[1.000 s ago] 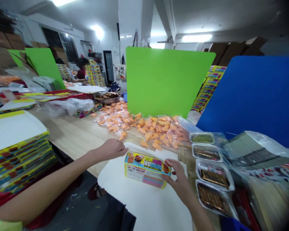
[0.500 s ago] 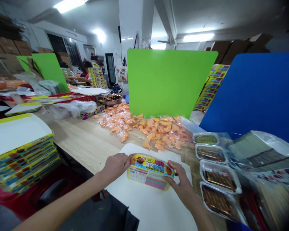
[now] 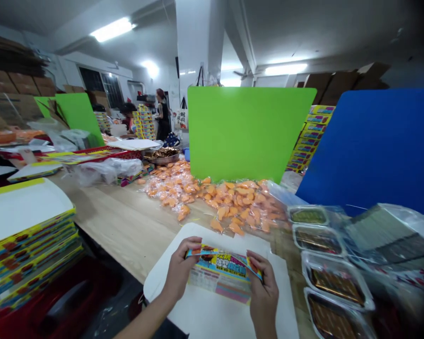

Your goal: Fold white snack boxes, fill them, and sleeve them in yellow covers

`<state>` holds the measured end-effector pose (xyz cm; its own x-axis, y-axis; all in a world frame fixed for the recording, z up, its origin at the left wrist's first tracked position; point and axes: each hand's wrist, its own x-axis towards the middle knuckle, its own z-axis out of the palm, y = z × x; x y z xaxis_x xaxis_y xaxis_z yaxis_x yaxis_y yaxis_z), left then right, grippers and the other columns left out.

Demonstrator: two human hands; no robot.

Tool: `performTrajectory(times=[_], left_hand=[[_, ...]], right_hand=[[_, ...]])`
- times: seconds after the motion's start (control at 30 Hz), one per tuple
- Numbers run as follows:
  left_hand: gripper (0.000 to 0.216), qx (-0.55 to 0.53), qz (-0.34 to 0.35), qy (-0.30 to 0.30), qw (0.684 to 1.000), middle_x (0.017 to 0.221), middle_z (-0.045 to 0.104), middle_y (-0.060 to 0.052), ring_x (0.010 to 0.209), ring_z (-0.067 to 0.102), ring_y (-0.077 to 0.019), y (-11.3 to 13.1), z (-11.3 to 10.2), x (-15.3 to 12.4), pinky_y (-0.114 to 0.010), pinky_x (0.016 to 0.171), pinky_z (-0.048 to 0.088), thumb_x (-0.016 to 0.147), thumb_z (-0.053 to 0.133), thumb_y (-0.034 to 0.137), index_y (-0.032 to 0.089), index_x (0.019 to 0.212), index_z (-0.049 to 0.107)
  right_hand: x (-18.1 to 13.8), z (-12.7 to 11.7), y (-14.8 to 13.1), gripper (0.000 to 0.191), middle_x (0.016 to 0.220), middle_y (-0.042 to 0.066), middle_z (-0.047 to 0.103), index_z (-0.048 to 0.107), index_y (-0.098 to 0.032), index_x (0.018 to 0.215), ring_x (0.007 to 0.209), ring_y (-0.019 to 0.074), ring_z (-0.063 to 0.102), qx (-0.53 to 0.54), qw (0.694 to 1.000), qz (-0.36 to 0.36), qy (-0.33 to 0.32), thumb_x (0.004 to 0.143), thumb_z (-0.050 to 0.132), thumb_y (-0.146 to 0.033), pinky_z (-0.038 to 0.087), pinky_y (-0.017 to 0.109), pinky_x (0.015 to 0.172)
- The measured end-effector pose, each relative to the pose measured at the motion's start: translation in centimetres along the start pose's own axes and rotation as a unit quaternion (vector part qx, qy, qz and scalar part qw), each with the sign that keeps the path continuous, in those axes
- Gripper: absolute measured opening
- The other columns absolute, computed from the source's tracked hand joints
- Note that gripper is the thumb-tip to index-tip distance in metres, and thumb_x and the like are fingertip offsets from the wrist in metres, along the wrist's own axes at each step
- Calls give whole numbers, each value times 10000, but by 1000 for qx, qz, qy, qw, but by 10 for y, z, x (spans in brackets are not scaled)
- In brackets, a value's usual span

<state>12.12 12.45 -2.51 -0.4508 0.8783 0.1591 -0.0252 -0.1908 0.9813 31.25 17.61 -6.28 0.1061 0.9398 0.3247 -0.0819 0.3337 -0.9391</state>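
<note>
I hold a colourful printed carton (image 3: 222, 274) by its two ends, just above a white sheet (image 3: 212, 315) on the wooden table (image 3: 127, 226). My left hand (image 3: 180, 272) is closed on the carton's left end. On its right end my right hand (image 3: 263, 292) is closed, fingers curled over the top flap. The carton's printed face tilts toward me, and its flap edge is bent up between my hands.
A heap of orange wrapped snacks (image 3: 215, 197) lies beyond the sheet, in front of a green board (image 3: 247, 132). Clear trays of food (image 3: 325, 263) line the right, below a blue board (image 3: 378, 146). Stacked flat cartons (image 3: 24, 235) sit at left. People stand far back.
Both hands drew the carton closer to me and lifted it off the sheet; my fingers now curl round its ends and its top flap is bent up.
</note>
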Motion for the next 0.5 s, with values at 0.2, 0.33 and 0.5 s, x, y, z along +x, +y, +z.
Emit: performTrajectory(times=[0.2, 0.33, 0.5], left_hand=[[119, 40, 48, -14, 998, 1131, 534, -82, 1038, 539, -230, -13, -8, -3, -388, 851, 473, 674, 477, 109, 178, 751, 537], [107, 112, 114, -121, 980, 1280, 470, -132, 1189, 463, -260, -13, -26, 1, -419, 908, 458, 785, 538, 213, 184, 888, 537], [304, 249, 304, -267, 880, 1343, 456, -131, 1261, 400, -260, -5, -52, 18, -449, 976, 414, 802, 609, 258, 223, 1099, 553]], right_hand=[[-1, -9, -16, 258, 1221, 82, 497, 587, -244, 1050, 1158, 235, 455, -38, 992, -69, -93, 824, 469, -206, 398, 421, 956], [11, -33, -30, 324, 1337, 55, 408, 568, -333, 1170, 1231, 241, 377, -177, 941, -161, -237, 851, 511, -312, 378, 422, 996], [25, -53, -37, 421, 1336, -1, 466, 508, -396, 1225, 1249, 229, 362, -288, 859, -253, -339, 817, 582, -321, 380, 441, 1013]])
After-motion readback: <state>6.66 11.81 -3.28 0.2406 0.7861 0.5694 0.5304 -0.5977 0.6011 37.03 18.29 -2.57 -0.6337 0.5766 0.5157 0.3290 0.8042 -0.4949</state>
